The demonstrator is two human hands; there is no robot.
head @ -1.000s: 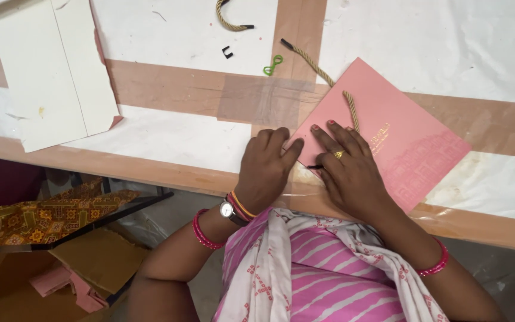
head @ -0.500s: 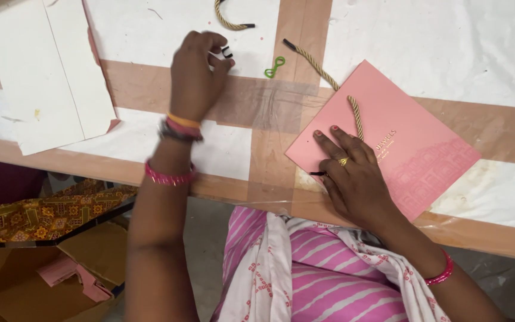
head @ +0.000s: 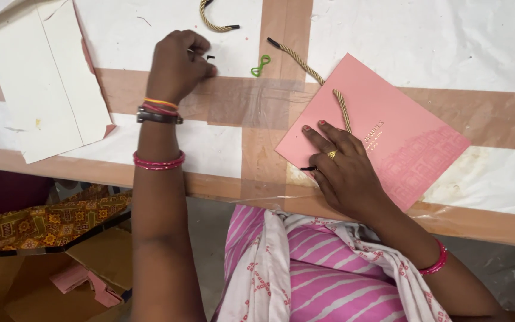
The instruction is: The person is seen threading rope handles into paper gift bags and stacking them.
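Two hands work apart. At far left lies a flat cream card sheet [head: 43, 77]; the left hand [head: 177, 62] pinches a tiny black clip [head: 210, 58] — it could slip and be lost. The right hand [head: 344, 170], fingers flat and open, presses the flat pink paper bag [head: 382, 128], whose gold twisted cord [head: 314, 71] lies loose — it could pull out.

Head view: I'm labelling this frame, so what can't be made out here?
- Small black clip: mostly hidden by the left hand; grip unclear.
- Second gold twisted rope handle: cut off by the top edge.
- Black tip by the flat pink paper bag: mostly hidden under the right hand.
- Small green loop: too small to identify.
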